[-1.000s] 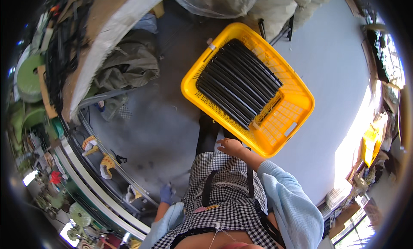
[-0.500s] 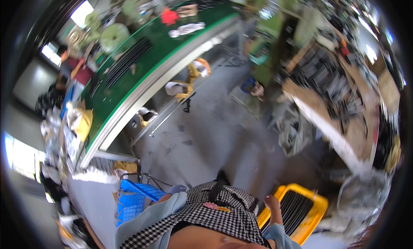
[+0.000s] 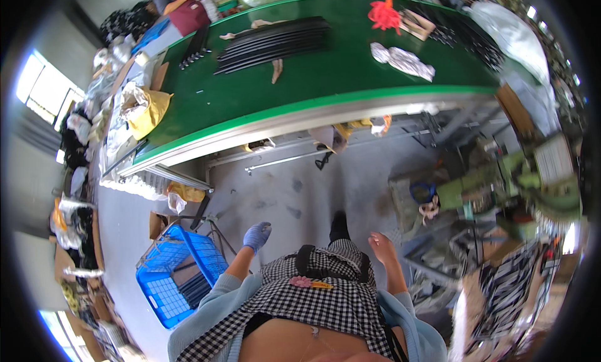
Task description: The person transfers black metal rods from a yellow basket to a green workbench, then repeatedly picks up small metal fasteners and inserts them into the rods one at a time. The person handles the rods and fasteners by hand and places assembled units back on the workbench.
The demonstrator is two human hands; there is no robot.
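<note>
Fingers of the gloved left hand (image 3: 256,237) and right hand (image 3: 383,246) hang loose, seemingly empty, apart from the green table (image 3: 338,71), where black strips (image 3: 275,46) already lie side by side, none in hand, with dark lengths (image 3: 195,290) in the blue basket (image 3: 168,298) near its left end.

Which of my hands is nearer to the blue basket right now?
Left. Your gloved left hand is just right of the blue basket, without touching it. Your right hand is farther off, across your body.
</note>
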